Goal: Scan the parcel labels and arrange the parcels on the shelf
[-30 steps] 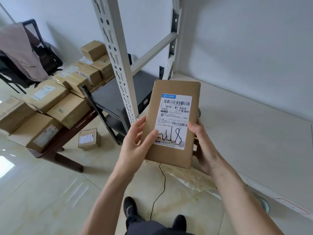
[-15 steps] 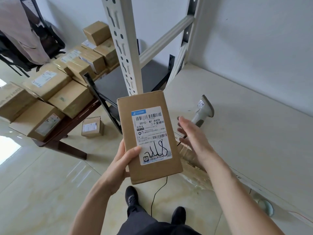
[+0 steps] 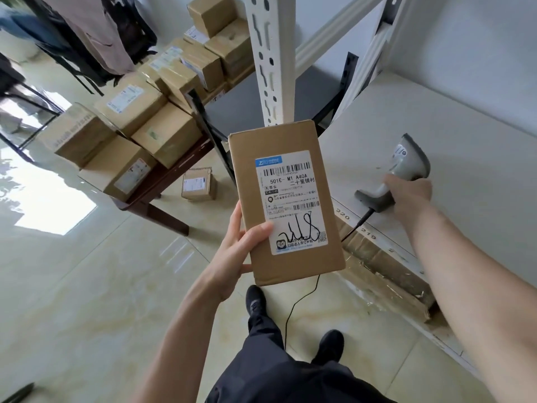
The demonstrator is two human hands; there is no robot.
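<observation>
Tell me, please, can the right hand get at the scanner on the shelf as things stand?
Yes, it seems so: the right hand already wraps the scanner handle on the shelf, with nothing between them.

Bright, even daylight throughout, with a white glare patch on the glossy floor tiles [image 3: 49, 210] at left. Soft shadows only, under the table [image 3: 162, 181] and beneath the shelf board [image 3: 479, 135]. Strong wide-angle bending toward the edges; label [image 3: 290, 202] print sharp, far cartons slightly soft.

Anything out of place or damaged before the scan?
One small parcel sits alone on the floor beside the table leg, away from the stacked boxes. The held parcel looks intact, with its label flat.
</observation>
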